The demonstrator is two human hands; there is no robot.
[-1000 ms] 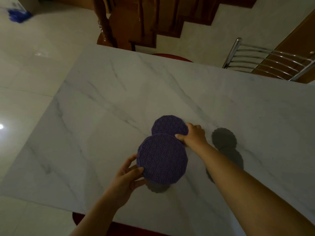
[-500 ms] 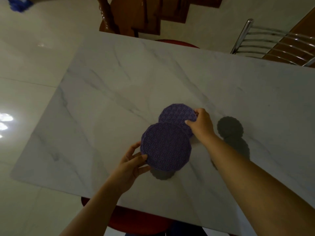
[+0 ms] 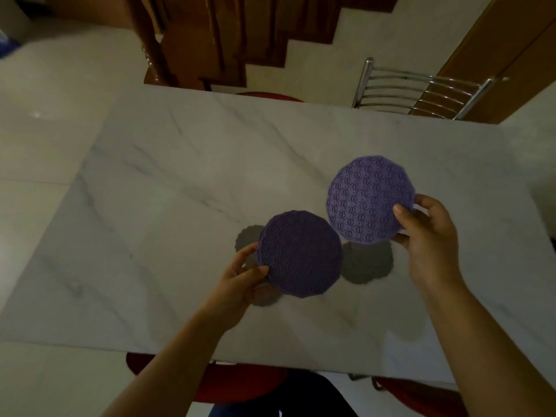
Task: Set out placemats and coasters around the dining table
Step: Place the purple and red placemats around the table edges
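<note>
Left hand pinches the near coaster at its left rim, thumb on top, fingers tucked under. Right hand clamps the far coaster at its right edge, tilted up toward the camera. Both purple discs hang above the marble table, casting round shadows, neither touching the top. They look light, thin and slightly flexible, a rubbery openwork lattice, so probably grippy rather than slick; an edge pinch like this one should carry them fine, and a drop would hardly hurt them. No brand, label or writing readable anywhere. Beyond the far edge, a chrome chair at the right, wooden stairs behind.
</note>
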